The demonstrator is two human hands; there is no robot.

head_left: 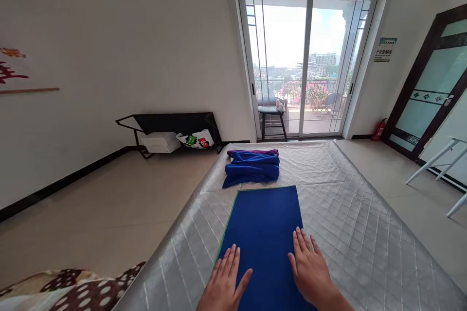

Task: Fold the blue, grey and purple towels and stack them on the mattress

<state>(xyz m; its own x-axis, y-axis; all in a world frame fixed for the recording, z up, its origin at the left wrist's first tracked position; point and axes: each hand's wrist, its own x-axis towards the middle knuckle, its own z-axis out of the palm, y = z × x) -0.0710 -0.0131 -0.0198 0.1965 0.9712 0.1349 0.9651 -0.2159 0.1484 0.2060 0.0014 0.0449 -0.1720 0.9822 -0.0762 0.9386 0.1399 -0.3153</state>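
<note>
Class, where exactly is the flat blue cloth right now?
In the head view, the flat blue cloth lies lower centre on the silver quilted surface, between left hand and right hand, below the blue bundle.

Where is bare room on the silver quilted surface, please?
The widest bare patch of quilted surface is right of the flat blue cloth and the right hand. A narrower one lies left of the cloth and left hand. Bundled cloths crowd the flat cloth's far end.

Bright daylight comes through the big glass doors (305, 63) and makes the sky (282, 34) almost white, while the left wall (146, 48) looks dim and gray, the silver mattress (350, 214) shines softly, the blue cloth (264, 233) looks dull, and the brown door (419, 92) leans near the edge.
</note>
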